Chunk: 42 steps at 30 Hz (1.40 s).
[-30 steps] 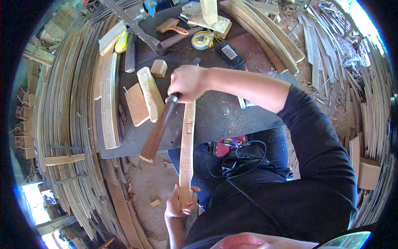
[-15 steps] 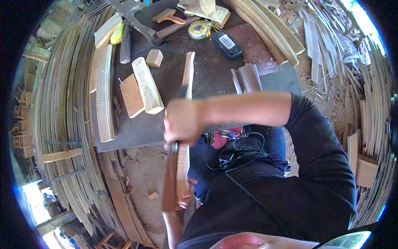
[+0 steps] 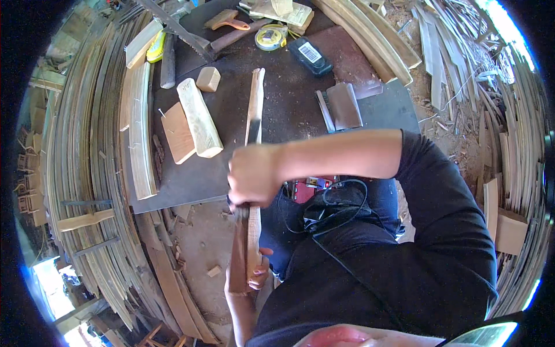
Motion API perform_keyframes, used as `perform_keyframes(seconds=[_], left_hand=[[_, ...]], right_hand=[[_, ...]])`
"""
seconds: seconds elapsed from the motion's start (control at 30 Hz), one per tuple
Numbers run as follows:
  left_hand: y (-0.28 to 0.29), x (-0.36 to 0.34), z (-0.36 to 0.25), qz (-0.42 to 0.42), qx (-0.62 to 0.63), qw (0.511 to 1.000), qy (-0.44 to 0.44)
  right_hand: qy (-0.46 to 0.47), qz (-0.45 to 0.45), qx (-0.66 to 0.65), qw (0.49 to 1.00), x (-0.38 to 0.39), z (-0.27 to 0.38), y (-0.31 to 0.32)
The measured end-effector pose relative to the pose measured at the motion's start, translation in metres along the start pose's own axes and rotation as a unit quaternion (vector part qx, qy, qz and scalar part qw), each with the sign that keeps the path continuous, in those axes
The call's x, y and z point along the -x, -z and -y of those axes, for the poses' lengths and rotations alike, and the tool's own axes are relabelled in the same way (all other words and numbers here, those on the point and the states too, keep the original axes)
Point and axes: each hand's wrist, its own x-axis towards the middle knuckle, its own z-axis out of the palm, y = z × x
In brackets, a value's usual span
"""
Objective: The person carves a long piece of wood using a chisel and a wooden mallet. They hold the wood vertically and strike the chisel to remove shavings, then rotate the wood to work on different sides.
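Observation:
A long, slim wooden strip point(image 3: 255, 104) runs from the table toward my body. My right hand point(image 3: 252, 174) is closed, slightly blurred, around the middle of a long tool lying along the strip. A dark blade-like end point(image 3: 253, 132) shows beyond the fist, and a broad brown wooden handle point(image 3: 238, 266) extends below it. Its exact kind is hidden by my grip. My left hand point(image 3: 259, 272) wraps the strip's near end, fingers showing on its right side. Left of the strip, a pale wood block point(image 3: 199, 118) rests on a flat brown board point(image 3: 178, 132).
The dark tabletop point(image 3: 179, 188) carries a wooden cube point(image 3: 208, 79), a yellow tape measure point(image 3: 270, 37), a brush point(image 3: 226, 20), a handsaw point(image 3: 184, 32), a black device point(image 3: 311, 55) and brown metal-like pieces point(image 3: 342, 106). Long timber stacks point(image 3: 87, 144) flank the left. A cable point(image 3: 347, 184) crosses my lap.
My right hand and the tool's dark end have slid slightly nearer my body along the strip. The whole view has shifted a little. My left hand keeps its hold.

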Motion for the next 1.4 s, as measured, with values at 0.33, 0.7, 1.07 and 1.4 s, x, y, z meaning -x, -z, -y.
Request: perform_keyframes(seconds=[0.33,0.7,1.07,1.4], left_hand=[[-0.036,-0.008,0.000,-0.136,-0.080,0.986,-0.057],[-0.008,-0.001,-0.003,-0.055,-0.024,0.998,-0.010],[-0.034,-0.005,0.000,-0.115,-0.049,0.992,-0.027],[-0.042,-0.008,0.002,-0.146,-0.124,0.979,-0.067]], right_hand=[[0.036,-0.028,-0.008,0.999,0.004,0.003,0.001],[-0.003,0.009,0.010,1.000,0.002,-0.013,0.008],[-0.024,-0.039,0.013,0.999,0.008,-0.040,0.011],[-0.019,-0.030,0.005,0.999,0.001,-0.037,-0.001]])
